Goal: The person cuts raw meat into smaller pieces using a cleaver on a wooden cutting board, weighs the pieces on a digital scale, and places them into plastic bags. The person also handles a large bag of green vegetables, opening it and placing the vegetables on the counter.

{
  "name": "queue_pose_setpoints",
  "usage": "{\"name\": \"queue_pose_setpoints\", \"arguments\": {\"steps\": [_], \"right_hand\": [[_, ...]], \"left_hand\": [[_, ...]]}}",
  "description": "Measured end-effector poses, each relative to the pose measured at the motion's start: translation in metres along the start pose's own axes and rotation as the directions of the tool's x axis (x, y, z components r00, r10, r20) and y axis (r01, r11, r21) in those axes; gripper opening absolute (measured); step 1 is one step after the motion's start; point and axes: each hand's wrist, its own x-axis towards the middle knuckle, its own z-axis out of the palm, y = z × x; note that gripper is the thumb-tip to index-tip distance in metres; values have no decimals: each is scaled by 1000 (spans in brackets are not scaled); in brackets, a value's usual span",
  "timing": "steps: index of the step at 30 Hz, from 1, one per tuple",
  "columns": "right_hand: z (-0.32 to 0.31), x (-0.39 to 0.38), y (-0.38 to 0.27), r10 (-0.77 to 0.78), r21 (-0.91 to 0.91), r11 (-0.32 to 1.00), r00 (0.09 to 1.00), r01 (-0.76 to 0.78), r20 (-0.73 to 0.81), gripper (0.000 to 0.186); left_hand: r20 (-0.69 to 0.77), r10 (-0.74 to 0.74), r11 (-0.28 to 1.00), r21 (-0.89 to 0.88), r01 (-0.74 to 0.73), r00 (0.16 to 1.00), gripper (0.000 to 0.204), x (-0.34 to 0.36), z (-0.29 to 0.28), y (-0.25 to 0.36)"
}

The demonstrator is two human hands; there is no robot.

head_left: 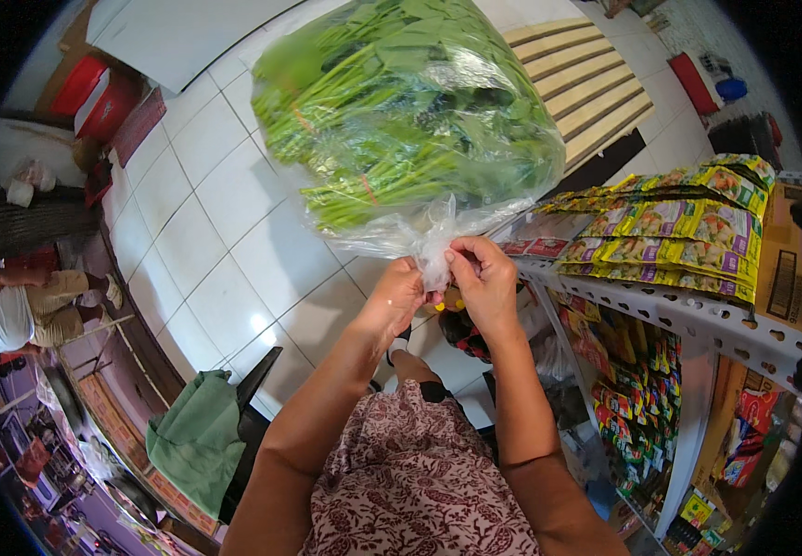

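A large clear plastic bag [503, 102] full of bundled leafy greens [355, 111] lies in front of me, its stems toward the left. Pale red bands circle some of the bundles. The bag's twisted neck [434, 255] points toward me, bunched into a knot-like gather. My left hand [392, 296] is closed on the left side of this neck. From the right, my right hand [484, 278] pinches the same gathered plastic between thumb and fingers. Whether the knot is tight cannot be made out.
At right, a perforated metal shelf [679, 301] carries yellow seasoning packets [679, 232], with more sachets hanging below. A slatted wooden board [577, 83] lies behind the bag. A green cloth [199, 440] hangs on a dark chair at lower left. Another person [25, 306] sits far left.
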Motion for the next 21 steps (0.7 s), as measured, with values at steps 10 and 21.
{"name": "queue_pose_setpoints", "arguments": {"steps": [10,21], "right_hand": [[20,-40,-24,73,-504,793,767,343,637,26],[135,-74,-34,168,-412,567,389,713,906,33]], "left_hand": [[-10,491,408,886,-219,871,17,-122,-28,-45],[-308,787,155,937,312,534,13,-393,-129,-14]]}}
